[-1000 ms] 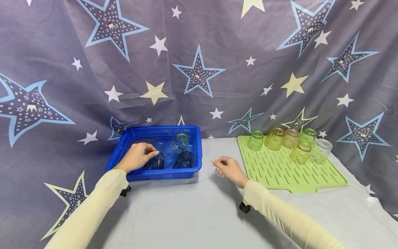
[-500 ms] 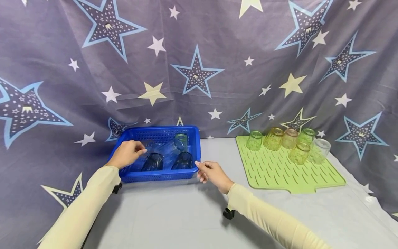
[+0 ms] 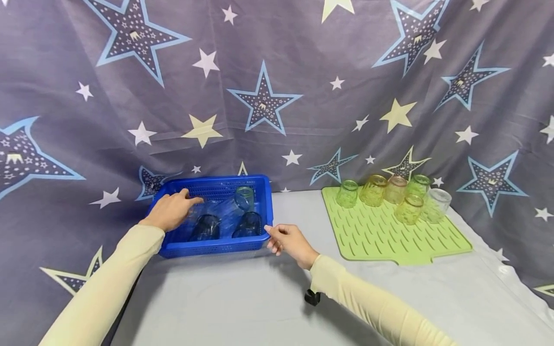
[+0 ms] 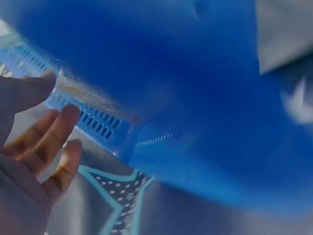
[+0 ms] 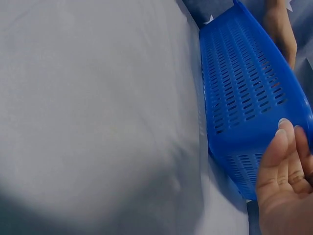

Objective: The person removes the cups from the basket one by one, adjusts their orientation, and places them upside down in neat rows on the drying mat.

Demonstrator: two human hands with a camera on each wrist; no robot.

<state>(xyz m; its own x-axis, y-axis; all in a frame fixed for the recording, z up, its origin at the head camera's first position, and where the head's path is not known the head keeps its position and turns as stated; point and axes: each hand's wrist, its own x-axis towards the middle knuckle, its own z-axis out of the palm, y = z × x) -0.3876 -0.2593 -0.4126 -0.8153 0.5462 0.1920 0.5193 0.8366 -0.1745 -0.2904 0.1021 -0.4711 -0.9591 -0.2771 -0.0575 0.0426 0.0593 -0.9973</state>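
Note:
My left hand is over the left side of a blue plastic basket, its fingers loosely spread and holding nothing. In the left wrist view, a clear, orange-tinted thing lies just beyond the fingertips, inside the basket. Two dark glasses rest near its front wall. Behind them a clear glass lies tilted, and a green glass is at the back right. My right hand is at the basket's front right corner. Its relaxed fingertips are right at the outer wall and rim.
A green drying mat lies on the white tablecloth to the right. Several tinted glasses stand grouped on its back part, among them a green glass and a yellow glass. A star-patterned curtain hangs close behind.
My left hand has moved left inside the basket, away from the dark glass. My right hand has come left across the table to the basket's corner. The head view has shifted slightly right.

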